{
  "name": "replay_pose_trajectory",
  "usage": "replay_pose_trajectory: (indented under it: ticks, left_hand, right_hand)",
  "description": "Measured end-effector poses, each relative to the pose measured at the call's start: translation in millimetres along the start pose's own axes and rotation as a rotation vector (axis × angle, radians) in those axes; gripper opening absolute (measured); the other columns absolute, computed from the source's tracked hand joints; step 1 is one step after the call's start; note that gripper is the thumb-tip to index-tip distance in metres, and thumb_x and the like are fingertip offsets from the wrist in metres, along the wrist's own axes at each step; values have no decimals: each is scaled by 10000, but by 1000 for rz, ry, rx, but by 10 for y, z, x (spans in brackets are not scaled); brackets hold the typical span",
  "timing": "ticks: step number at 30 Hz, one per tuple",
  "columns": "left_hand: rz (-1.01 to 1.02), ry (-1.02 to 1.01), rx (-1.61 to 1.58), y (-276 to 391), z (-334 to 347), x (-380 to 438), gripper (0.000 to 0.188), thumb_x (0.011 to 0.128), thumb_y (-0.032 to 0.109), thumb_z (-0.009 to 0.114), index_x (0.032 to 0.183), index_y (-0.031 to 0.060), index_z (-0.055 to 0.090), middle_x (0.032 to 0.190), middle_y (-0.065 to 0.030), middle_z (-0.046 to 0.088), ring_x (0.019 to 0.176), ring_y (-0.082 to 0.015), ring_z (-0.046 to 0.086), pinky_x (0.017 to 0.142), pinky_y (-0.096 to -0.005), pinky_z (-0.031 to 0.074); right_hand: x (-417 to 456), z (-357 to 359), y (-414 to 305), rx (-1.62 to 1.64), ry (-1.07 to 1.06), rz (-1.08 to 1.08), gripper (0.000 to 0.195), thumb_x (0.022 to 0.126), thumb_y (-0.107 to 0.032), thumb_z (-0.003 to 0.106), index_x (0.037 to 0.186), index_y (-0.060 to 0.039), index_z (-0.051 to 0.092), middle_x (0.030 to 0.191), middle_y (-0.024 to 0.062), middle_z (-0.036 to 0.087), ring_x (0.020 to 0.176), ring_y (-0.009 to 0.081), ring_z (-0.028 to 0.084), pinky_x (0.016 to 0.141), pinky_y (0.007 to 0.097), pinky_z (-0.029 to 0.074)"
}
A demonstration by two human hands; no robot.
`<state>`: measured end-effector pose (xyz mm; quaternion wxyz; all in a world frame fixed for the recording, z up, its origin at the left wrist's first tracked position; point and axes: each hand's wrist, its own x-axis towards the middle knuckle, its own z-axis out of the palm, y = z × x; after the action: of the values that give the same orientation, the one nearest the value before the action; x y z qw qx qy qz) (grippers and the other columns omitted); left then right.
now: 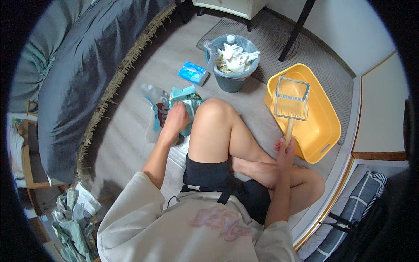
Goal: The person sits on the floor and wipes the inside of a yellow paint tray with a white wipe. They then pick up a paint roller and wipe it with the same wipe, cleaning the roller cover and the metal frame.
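My right hand (284, 151) grips the pale wooden handle of a clear-sided litter scoop (291, 98) with a slotted end. The scoop is held over a yellow plastic litter tray (322, 114) on the floor at the right. On the left, my left hand (177, 118) is at a teal soft pack of wipes (182, 93), beside my raised knee. Its fingertips are partly hidden, so whether they grip the pack is unclear. A clear plastic bag with printing (156, 98) lies just left of the pack.
A lined waste bin (229, 80) full of crumpled tissues, with a white-capped bottle, stands ahead. Near it lies a blue tissue pack (193, 73). A bed with a fringed grey cover (81, 65) runs along the left. A dark pole (296, 31) slants beyond the tray, near the wall.
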<state>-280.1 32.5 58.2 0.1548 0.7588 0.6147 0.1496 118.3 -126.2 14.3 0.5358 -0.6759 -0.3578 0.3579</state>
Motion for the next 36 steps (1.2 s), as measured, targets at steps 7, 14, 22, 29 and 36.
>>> replay_pose_trajectory:
  ticks: [7, 14, 22, 29, 36]
  left_hand:
    - [-23, 126, -19, -207, -283, 75, 149, 900, 101, 531, 947, -41, 543, 944, -286, 611, 881, -512, 582, 770, -546, 476]
    - [-245, 32, -937, 47, -720, 323, 200, 1011, 254, 497, 961, 80, 583, 863, 43, 572, 782, -92, 495, 681, -242, 410]
    - [-382, -154, -1034, 260, -289, 1388, 469, 903, 450, 583, 957, -10, 651, 777, -91, 644, 734, -212, 627, 694, -349, 511]
    - [-88, -28, -246, 488, 173, 1863, 648, 778, 517, 703, 934, -111, 664, 841, -204, 693, 777, -286, 678, 709, -417, 515]
    - [-58, -122, -428, 588, 194, 2062, 397, 826, 251, 606, 974, -116, 641, 821, -168, 683, 748, -240, 651, 671, -392, 506]
  right_hand:
    - [5, 26, -6, 3, 2, 22, 179, 1029, -210, 509, 1005, -33, 504, 786, 33, 576, 697, 113, 554, 648, 270, 499]
    - [122, 26, 181, 2, 2, 77, 231, 1029, -255, 516, 1103, -38, 543, 889, 31, 613, 769, 113, 562, 692, 273, 501]
    - [427, -24, 289, 52, 242, 79, 365, 1020, -322, 517, 1197, -5, 562, 921, 32, 600, 758, 115, 526, 692, 267, 471]
    - [563, -458, 558, -214, 537, 44, 377, 1012, -336, 531, 1157, 6, 592, 830, 37, 559, 732, 140, 504, 659, 290, 432]
    - [382, -483, 90, -45, 525, 43, 373, 1013, -341, 535, 1146, 0, 608, 867, 24, 560, 740, 118, 492, 680, 264, 428]
